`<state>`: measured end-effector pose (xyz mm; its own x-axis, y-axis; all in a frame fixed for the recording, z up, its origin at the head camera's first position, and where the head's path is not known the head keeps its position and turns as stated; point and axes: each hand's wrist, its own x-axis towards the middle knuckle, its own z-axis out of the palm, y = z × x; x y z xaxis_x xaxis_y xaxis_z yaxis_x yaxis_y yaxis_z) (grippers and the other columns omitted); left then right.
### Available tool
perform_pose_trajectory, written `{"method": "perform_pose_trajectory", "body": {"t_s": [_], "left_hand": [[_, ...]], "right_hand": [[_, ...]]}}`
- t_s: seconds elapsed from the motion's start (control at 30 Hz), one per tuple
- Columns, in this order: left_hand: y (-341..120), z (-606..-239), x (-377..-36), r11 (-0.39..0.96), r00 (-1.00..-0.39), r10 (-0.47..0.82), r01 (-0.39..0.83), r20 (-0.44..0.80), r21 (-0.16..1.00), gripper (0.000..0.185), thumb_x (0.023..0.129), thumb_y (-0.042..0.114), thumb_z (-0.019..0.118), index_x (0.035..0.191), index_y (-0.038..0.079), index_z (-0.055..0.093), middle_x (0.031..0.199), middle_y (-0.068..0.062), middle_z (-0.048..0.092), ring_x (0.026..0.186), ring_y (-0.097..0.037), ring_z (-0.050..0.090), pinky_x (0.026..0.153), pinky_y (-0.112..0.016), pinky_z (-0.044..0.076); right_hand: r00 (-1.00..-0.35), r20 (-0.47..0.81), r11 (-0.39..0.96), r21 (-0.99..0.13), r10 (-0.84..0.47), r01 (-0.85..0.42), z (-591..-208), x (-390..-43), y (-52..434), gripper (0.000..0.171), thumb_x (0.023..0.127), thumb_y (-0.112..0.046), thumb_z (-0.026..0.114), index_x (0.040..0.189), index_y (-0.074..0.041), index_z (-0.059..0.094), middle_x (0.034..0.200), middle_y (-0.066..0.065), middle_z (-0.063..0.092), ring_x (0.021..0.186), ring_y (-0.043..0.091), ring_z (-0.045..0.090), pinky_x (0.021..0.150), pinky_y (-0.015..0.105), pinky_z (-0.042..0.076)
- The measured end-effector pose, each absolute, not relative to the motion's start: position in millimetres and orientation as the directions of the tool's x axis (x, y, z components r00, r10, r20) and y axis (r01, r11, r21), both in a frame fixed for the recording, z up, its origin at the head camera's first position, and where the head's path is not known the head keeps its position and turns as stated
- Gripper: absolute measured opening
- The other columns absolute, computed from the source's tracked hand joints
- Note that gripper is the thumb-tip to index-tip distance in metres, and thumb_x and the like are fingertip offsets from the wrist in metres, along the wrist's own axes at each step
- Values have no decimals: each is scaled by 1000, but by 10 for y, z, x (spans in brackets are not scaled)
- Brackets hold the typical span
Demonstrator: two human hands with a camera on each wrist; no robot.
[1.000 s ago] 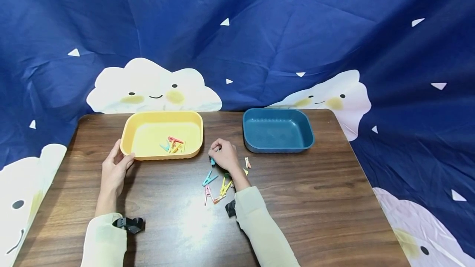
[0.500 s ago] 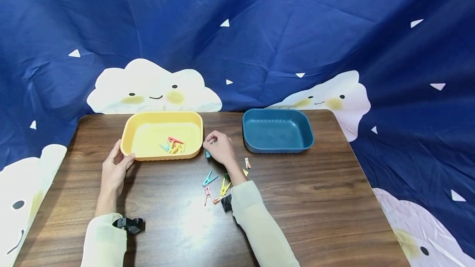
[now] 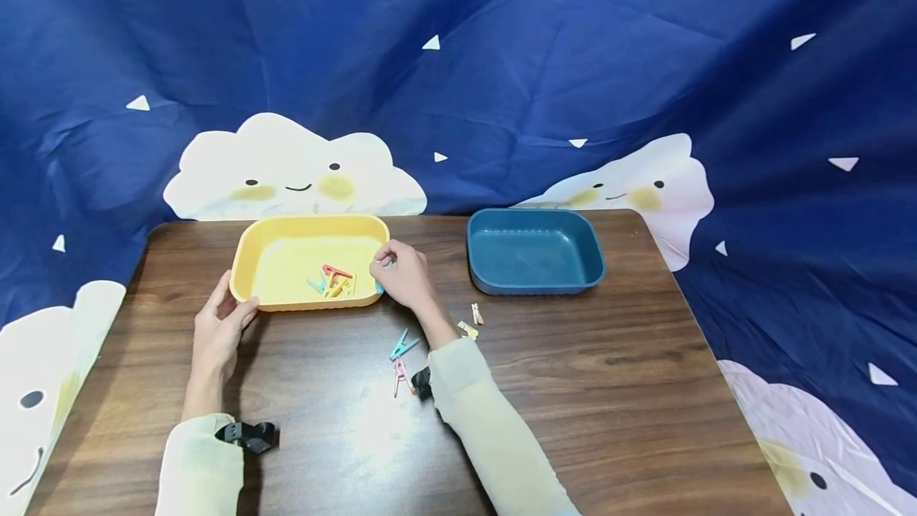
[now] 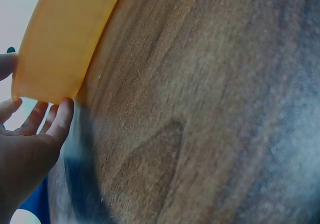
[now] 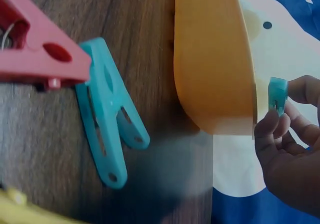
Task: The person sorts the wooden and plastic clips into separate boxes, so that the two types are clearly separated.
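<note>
- Pinching a small teal plastic clothes peg [image 5: 277, 94] between thumb and fingertips, the right hand [image 3: 401, 275] holds it over the near right corner of the shallow yellow plastic tray [image 3: 252, 261], where more pegs [image 3: 331, 280] lie.
- The left hand [image 3: 218, 329] rests relaxed against the tray's left corner, apparently steadying it.
- Loose coloured pegs [image 3: 403, 345] lie on the dark wooden table [image 3: 609, 373], beside an empty blue tray [image 3: 533, 252]; a blue cloud-print cloth [image 3: 501, 62] hangs behind.

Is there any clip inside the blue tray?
No, the blue tray shows only its bare floor; clips lie in the yellow tray.
</note>
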<state>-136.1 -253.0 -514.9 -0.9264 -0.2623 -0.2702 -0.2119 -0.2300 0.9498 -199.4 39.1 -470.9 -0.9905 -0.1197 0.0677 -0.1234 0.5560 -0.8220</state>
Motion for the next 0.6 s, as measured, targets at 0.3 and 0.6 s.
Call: {"method": "perform_pose_trajectory", "body": {"t_s": [0.3, 0.6], "left_hand": [[-2543, -5154, -1352, -238, -938, -240, -193, -251, 952, 80, 99, 1, 63, 163, 19, 19, 164, -20, 22, 136, -16, 43, 95, -15, 46], [-2561, -5137, -1339, -220, -947, -220, -185, -233, 958, 82, 98, 0, 63, 163, 16, 16, 164, -23, 20, 140, -17, 40, 95, -14, 46]], "right_hand": [[-985, 114, 536, -828, -127, -164, -4705, -2018, 200, 5, 87, -16, 68, 90, -14, 69, 86, -5, 66, 72, 10, 57, 70, 22, 47], [-987, 81, 505, -852, -140, -142, -4700, -2051, 42, 4, 90, -16, 68, 93, -14, 68, 88, -6, 64, 65, 7, 54, 65, 21, 46]]}}
